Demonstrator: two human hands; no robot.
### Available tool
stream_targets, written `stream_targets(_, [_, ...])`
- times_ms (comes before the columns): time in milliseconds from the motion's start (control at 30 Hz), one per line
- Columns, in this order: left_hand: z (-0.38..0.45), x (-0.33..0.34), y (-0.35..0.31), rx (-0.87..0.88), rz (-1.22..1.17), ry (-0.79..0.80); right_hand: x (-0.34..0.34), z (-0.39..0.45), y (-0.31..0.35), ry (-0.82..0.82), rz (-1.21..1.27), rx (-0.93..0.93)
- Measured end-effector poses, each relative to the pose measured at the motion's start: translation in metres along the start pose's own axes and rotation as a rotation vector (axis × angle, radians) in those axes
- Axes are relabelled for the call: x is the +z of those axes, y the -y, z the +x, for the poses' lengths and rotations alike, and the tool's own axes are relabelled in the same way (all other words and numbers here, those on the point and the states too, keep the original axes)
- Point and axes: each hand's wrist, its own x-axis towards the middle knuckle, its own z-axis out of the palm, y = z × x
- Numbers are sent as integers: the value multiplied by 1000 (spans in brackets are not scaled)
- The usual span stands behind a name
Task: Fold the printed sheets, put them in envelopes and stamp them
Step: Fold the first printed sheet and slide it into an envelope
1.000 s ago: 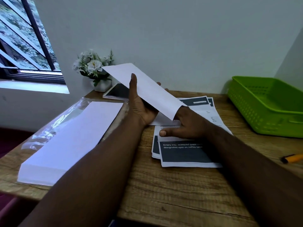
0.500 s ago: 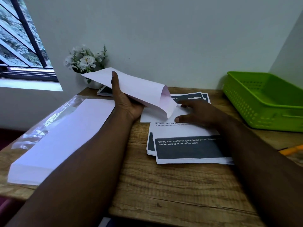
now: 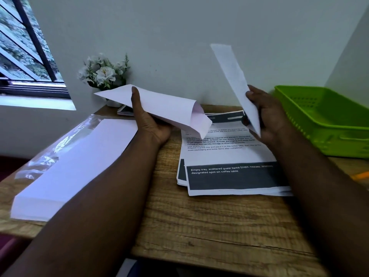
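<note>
Left hand [image 3: 151,124] gripping open envelope [image 3: 159,104]; right hand [image 3: 265,116] pinching folded sheet [image 3: 235,82]. Probably light, floppy paper. Best held near leading edge.

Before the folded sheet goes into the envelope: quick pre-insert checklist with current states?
1. Envelope gripped by left hand: ok.
2. Envelope mouth open, facing the right hand: ok.
3. Folded sheet held in right hand: ok.
4. Sheet lined up with the mouth: not ok, it stands steeply tilted, apart from the opening.
5. Sheet narrow enough to fit: cannot tell.
6. Printed sheets below left flat on the table: ok.
</note>
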Motion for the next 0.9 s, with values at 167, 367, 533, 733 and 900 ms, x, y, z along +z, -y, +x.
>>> stream_targets(167, [2, -2, -2, 31, -26, -24, -19, -4, 2, 225, 6, 211])
stream_targets(367, [3, -6, -7, 52, -39, -33, -21, -7, -1, 286, -105, 247])
stream_targets(533, [2, -5, -7, 46, -33, -42, -27, -5, 1, 270, -91, 257])
stream_targets(733, [2, -4, -4, 50, -18, -31, -25, -2, -6, 270, -192, 274])
stream_targets(900, [-1, -4, -6, 55, -23, -28, -21, 2, -8, 276, -315, 293])
